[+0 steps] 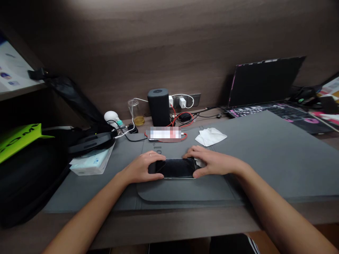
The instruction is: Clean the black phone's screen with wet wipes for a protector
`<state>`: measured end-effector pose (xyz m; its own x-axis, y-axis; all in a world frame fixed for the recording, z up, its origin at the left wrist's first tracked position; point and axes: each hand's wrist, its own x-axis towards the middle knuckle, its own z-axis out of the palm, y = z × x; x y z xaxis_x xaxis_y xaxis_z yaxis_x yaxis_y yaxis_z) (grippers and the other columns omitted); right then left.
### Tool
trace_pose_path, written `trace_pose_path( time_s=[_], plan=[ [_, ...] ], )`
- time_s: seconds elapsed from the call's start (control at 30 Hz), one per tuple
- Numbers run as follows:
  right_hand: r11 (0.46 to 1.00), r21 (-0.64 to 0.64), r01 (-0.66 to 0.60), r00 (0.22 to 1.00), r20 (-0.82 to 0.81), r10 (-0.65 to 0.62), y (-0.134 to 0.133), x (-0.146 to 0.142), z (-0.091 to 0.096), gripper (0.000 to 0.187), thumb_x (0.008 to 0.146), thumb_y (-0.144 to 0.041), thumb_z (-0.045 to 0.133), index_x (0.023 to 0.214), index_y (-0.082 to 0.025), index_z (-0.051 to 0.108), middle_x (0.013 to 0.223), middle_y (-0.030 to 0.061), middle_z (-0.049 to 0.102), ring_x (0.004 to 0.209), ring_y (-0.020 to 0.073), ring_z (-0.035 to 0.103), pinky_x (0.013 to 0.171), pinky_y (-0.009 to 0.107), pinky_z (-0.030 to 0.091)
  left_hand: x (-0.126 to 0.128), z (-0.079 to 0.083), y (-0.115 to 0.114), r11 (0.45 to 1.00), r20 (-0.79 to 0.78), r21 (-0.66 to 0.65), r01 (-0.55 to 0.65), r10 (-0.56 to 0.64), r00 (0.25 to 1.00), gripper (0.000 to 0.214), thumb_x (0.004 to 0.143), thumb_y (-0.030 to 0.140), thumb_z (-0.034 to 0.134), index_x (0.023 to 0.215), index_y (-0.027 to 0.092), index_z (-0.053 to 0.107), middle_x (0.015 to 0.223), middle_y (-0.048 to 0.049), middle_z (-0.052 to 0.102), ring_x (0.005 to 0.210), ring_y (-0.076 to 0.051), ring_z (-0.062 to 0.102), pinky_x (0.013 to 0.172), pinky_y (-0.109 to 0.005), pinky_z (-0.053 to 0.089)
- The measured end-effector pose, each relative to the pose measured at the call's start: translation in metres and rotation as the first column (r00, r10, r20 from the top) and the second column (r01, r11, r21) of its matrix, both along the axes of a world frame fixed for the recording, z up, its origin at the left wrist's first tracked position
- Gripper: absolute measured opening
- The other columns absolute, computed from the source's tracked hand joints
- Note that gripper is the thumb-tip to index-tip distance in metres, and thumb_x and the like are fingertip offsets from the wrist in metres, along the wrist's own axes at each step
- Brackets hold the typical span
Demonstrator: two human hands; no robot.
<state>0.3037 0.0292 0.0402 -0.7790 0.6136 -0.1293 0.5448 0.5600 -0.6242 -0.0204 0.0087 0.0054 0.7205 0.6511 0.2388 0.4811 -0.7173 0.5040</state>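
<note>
A dark-screened smartphone [179, 168] lies sideways on the grey desk mat [185, 190]. My left hand [144, 167] is closed on its left end, thumb on the near edge and fingers on the far edge. At the other end, my right hand [209, 162] grips it the same way. A bit of crumpled white tissue [200, 162] shows under the right palm; whether the hand holds it I cannot tell. Beyond the right hand rests another crumpled white tissue [211, 137].
Behind the phone are a blurred-out item with a red cable [165, 134], a black speaker [159, 107] and a glass jar [136, 112]. A tissue pack [92, 161] and black bag [31, 176] lie left. An open laptop [266, 83] stands back right.
</note>
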Motion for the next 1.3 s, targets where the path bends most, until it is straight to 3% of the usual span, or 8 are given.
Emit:
trace_pose_path(
  time_s=[0.17, 0.37, 0.5, 0.67, 0.83, 1.13, 1.3],
  plan=[
    [0.993, 0.011, 0.119, 0.993, 0.014, -0.119, 0.003, 0.012, 0.009, 0.049, 0.090, -0.058, 0.058, 0.124, -0.023, 0.061, 0.122, 0.0090, 0.058, 0.109, 0.0271, 0.056, 0.094, 0.040, 0.045, 0.000, -0.001, 0.001, 1.000, -0.007, -0.003, 0.004, -0.004, 1.000, 0.053, 0.083, 0.039, 0.076, 0.131, 0.025, 0.058, 0.126, -0.0070, 0.068, 0.119, -0.027, 0.060, 0.101, -0.045, 0.050],
    [0.982, 0.043, 0.182, 0.969, 0.162, -0.187, 0.014, 0.038, 0.007, 0.037, 0.087, -0.050, 0.060, 0.110, -0.022, 0.066, 0.113, 0.0099, 0.057, 0.095, 0.0261, 0.059, 0.085, 0.040, 0.047, 0.000, 0.000, 0.001, 1.000, -0.003, -0.013, 0.005, -0.005, 1.000, 0.053, 0.083, 0.039, 0.076, 0.131, 0.025, 0.057, 0.126, -0.0073, 0.068, 0.118, -0.027, 0.060, 0.101, -0.045, 0.050],
    [0.974, 0.108, 0.201, 0.975, 0.077, -0.209, 0.014, 0.036, 0.008, 0.031, 0.093, -0.047, 0.052, 0.097, -0.019, 0.065, 0.099, 0.0097, 0.061, 0.087, 0.0250, 0.058, 0.078, 0.037, 0.046, 0.000, 0.001, 0.000, 1.000, 0.001, -0.020, 0.005, -0.005, 1.000, 0.053, 0.083, 0.039, 0.076, 0.131, 0.025, 0.058, 0.127, -0.0076, 0.067, 0.119, -0.027, 0.060, 0.102, -0.045, 0.049],
    [0.980, 0.165, 0.112, 0.987, -0.129, -0.091, -0.001, 0.007, 0.010, 0.025, 0.100, -0.042, 0.049, 0.094, -0.020, 0.060, 0.094, 0.0058, 0.060, 0.084, 0.0203, 0.054, 0.075, 0.032, 0.043, 0.000, 0.001, 0.001, 1.000, 0.004, -0.027, 0.004, -0.003, 1.000, 0.052, 0.083, 0.039, 0.077, 0.129, 0.025, 0.059, 0.127, -0.0083, 0.067, 0.119, -0.028, 0.060, 0.103, -0.045, 0.049],
    [0.983, 0.171, -0.069, 0.991, -0.103, 0.088, -0.011, -0.014, 0.001, 0.020, 0.100, -0.024, 0.047, 0.086, -0.018, 0.059, 0.094, 0.0048, 0.055, 0.084, 0.0174, 0.056, 0.076, 0.030, 0.043, 0.000, 0.000, 0.001, 1.000, 0.005, -0.018, 0.007, -0.007, 1.000, 0.050, 0.083, 0.039, 0.076, 0.128, 0.024, 0.060, 0.128, -0.0083, 0.067, 0.120, -0.028, 0.059, 0.103, -0.045, 0.049],
    [0.973, 0.224, -0.056, 0.996, -0.051, 0.069, -0.013, -0.017, -0.001, 0.016, 0.098, -0.019, 0.048, 0.088, -0.018, 0.061, 0.097, 0.0060, 0.057, 0.087, 0.0188, 0.057, 0.076, 0.032, 0.047, 0.001, 0.001, 0.000, 1.000, 0.006, -0.018, 0.015, -0.015, 1.000, 0.050, 0.083, 0.037, 0.076, 0.129, 0.025, 0.058, 0.128, -0.0073, 0.067, 0.119, -0.027, 0.059, 0.102, -0.046, 0.049],
    [0.975, 0.219, -0.046, 0.997, -0.044, 0.057, -0.017, -0.020, 0.000, 0.019, 0.099, -0.032, 0.051, 0.097, -0.018, 0.064, 0.104, 0.0076, 0.058, 0.091, 0.0204, 0.058, 0.082, 0.035, 0.047, 0.001, 0.001, 0.000, 1.000, 0.001, -0.024, 0.010, -0.010, 1.000, 0.050, 0.083, 0.037, 0.076, 0.128, 0.024, 0.059, 0.128, -0.0078, 0.067, 0.119, -0.028, 0.059, 0.102, -0.045, 0.049]
  ],
)
